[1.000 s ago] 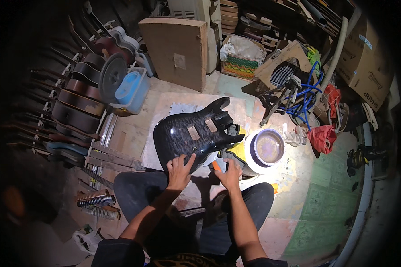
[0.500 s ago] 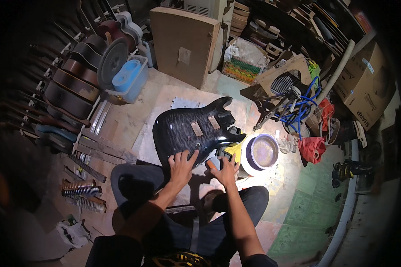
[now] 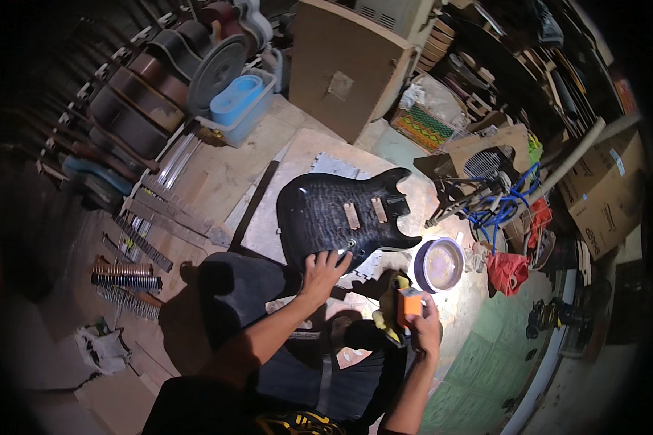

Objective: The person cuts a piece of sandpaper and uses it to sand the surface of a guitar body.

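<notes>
A dark, glossy electric guitar body (image 3: 319,210) with bare pickup cavities lies flat before me. My left hand (image 3: 322,277) rests on its near edge with the fingers spread, holding nothing. Off to the right of the body, my right hand (image 3: 424,326) grips a small orange block (image 3: 409,306) with a pale top end. A crumpled yellow and dark item (image 3: 386,325), perhaps a cloth or glove, is right beside the block; its exact shape is unclear. Beyond that hand stands a round basin (image 3: 442,265) with a purple rim, holding some liquid.
Several guitars (image 3: 116,109) line a rack at the left, near a clear tub (image 3: 250,123) with a blue container. A large brown panel (image 3: 341,69) stands behind. Blue hose (image 3: 497,206), a red bag (image 3: 508,273) and a cardboard box (image 3: 606,192) crowd the right.
My right hand has moved right, away from the guitar body, and now holds the orange block up. My left hand stays on the body. The whole view has shifted and tilted.
</notes>
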The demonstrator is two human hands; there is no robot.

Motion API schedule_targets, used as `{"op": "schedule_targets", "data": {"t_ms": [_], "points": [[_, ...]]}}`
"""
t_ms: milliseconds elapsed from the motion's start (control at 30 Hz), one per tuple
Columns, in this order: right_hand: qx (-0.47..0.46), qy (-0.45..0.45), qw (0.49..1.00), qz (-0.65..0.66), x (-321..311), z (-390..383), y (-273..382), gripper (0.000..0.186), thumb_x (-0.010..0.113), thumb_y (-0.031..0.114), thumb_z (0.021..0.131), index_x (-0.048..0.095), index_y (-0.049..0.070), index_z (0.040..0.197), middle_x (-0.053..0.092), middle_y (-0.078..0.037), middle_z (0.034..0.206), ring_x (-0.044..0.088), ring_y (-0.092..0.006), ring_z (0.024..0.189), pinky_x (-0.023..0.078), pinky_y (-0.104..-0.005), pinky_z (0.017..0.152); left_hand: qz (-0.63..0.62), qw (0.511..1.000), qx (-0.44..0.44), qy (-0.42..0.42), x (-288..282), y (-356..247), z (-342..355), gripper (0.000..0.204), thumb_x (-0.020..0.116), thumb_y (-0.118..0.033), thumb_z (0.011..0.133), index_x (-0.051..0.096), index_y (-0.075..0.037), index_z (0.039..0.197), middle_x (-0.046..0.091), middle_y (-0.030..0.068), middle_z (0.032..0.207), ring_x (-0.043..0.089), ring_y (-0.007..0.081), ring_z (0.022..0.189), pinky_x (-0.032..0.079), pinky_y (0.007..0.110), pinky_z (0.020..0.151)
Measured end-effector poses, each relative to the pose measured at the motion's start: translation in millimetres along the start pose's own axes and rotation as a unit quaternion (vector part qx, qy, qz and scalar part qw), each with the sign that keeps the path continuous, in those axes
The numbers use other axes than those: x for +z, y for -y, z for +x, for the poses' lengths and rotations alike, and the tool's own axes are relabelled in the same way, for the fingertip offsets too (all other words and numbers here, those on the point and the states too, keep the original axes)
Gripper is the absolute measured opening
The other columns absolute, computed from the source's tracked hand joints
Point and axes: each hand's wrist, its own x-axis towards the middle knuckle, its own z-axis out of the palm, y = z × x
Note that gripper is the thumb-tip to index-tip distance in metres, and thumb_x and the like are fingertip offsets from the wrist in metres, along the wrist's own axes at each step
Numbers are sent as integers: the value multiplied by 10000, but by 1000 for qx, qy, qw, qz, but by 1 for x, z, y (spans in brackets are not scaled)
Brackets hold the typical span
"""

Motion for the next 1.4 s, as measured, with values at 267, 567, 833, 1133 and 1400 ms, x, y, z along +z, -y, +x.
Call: {"op": "schedule_targets", "data": {"t_ms": [267, 567, 833, 1133, 1400], "points": [[-183, 89, 979, -9, 112, 80, 83, 809, 902, 435, 696, 546, 40, 1306, 607, -57, 1202, 588, -182, 1135, 452, -344, 1008, 66, 998, 8, 14, 61, -2, -5, 461, 589, -230, 932, 596, -179, 1390, 589, 58, 1169, 559, 267, 1024, 439, 443, 853], [-189, 155, 962, 124, 242, 217, 112, 572, 774, 100, 847, 512, 43, 1353, 668, -100, 1132, 668, -167, 973, 563, -314, 834, -161, 984, -59, 51, 27, 13, -2, 564, 824, -266, 756, 691, -174, 1296, 641, 148, 1190, 537, 341, 1147, 408, 457, 921], [-167, 55, 984, -14, 130, 216, 9, 512, 712, 57, 873, 494, 21, 1334, 634, -115, 1162, 645, -172, 1007, 556, -311, 823, -150, 898, -393, -124, -10, 120, 79, 575, 785, -422, 842, 656, -58, 1269, 615, 217, 1280, 568, 412, 1215, 437, 513, 1055], [19, -177, 972, 154, -45, 109, -53, 345, 663, 136, 915, 563, 63, 1238, 630, -88, 1127, 610, -188, 1030, 493, -361, 912, -363, 868, -339, -17, 41, 190, 89, 622, 806, -396, 890, 617, 13, 1320, 712, 245, 1204, 685, 384, 1137, 519, 431, 1001], [-2, -112, 878, 465, -80, 115, -46, 457, 628, 344, 990, 585, 42, 1331, 698, -108, 1133, 686, -240, 992, 566, -398, 849, -338, 814, -473, -1, 20, 138, 53, 743, 809, -425, 896, 531, 42, 1402, 605, 255, 1393, 572, 366, 1317, 435, 425, 1119]]}}
